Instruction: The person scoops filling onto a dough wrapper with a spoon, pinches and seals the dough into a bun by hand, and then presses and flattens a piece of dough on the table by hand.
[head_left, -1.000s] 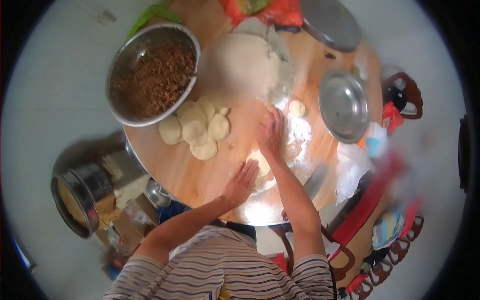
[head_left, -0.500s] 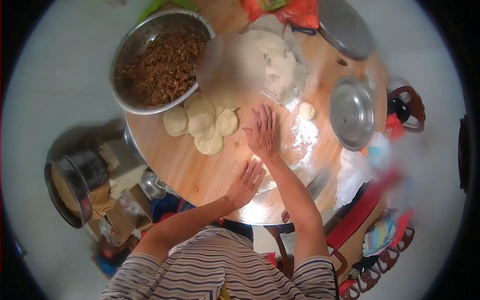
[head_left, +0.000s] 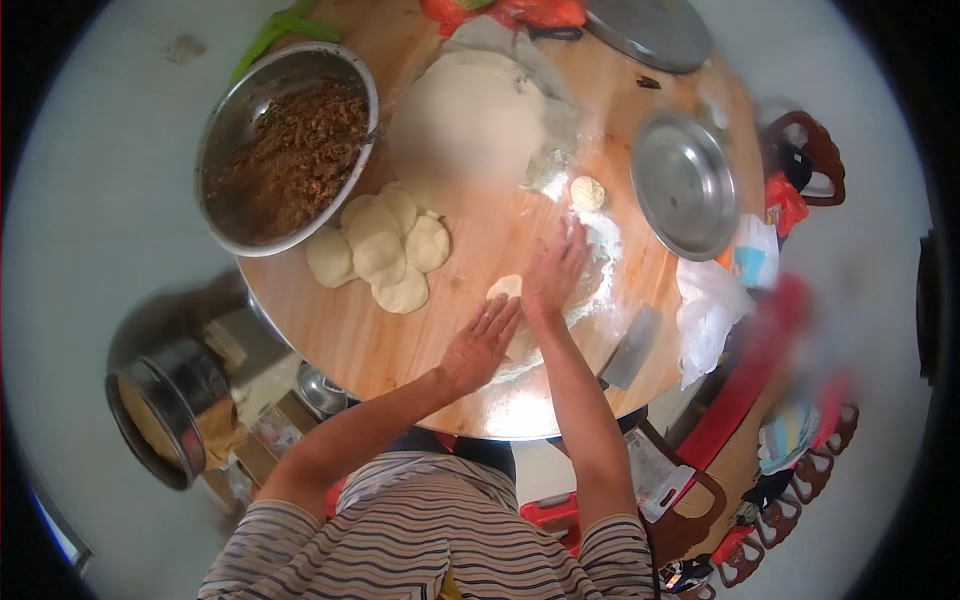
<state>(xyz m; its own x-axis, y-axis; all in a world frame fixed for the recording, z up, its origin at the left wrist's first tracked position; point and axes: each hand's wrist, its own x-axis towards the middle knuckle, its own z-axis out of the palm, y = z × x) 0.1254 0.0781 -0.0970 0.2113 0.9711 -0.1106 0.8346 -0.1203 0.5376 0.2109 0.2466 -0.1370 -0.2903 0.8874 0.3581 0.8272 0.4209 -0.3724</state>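
A small flattened piece of dough (head_left: 506,287) lies on the round wooden table between my hands. My left hand (head_left: 480,346) rests flat, its outstretched fingertips at the dough's near edge. On the dough's right side is my right hand (head_left: 556,268), fingers extended, slightly blurred, beside a patch of white flour (head_left: 606,245). Nothing shows held in either hand, though what lies under the palms is hidden. Just beyond the right fingertips sits a dough ball (head_left: 588,193). Several flat dough rounds (head_left: 380,258) overlap to the left.
A steel bowl (head_left: 207,205) of brown minced filling (head_left: 285,165) stands at the left. A large dough mass (head_left: 480,100), partly blurred, lies at the back. To the right are a metal basin (head_left: 685,185), a cleaver (head_left: 632,348) and a white plastic bag (head_left: 708,312).
My right hand has moved right across the table, toward the flour. More of the dough piece shows between my hands. The whole view has shifted somewhat.
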